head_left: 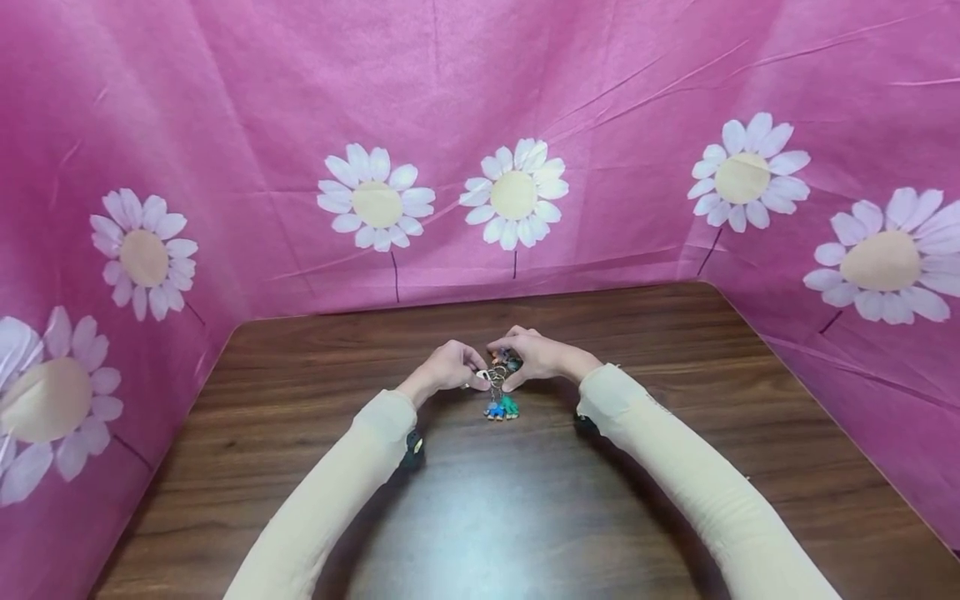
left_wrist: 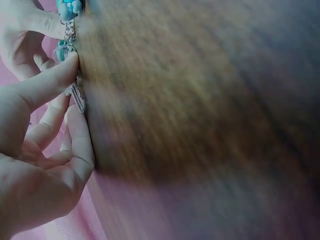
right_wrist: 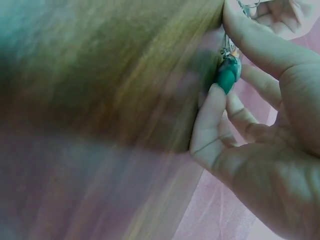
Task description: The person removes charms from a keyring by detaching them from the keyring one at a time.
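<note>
In the head view a bunch of keyrings (head_left: 497, 375) lies on the wooden table between both hands. My left hand (head_left: 450, 367) is at its left side; in the left wrist view its thumb and fingers pinch a silver key (left_wrist: 77, 97). From the right, my right hand (head_left: 543, 357) curls its thumb and fingers round the far charms (head_left: 506, 358), partly hiding them. One of its fingertips touches a dark green charm (right_wrist: 227, 75) in the right wrist view. Nearer me lie a blue charm (head_left: 494, 411) and a green charm (head_left: 510, 407), joined by short chains.
The brown wooden table (head_left: 480, 500) reaches back to a pink cloth (head_left: 450, 83) printed with white flowers, which hangs behind it and along both sides. Dark wrist straps (head_left: 414, 450) show under the pale sleeves (head_left: 330, 500).
</note>
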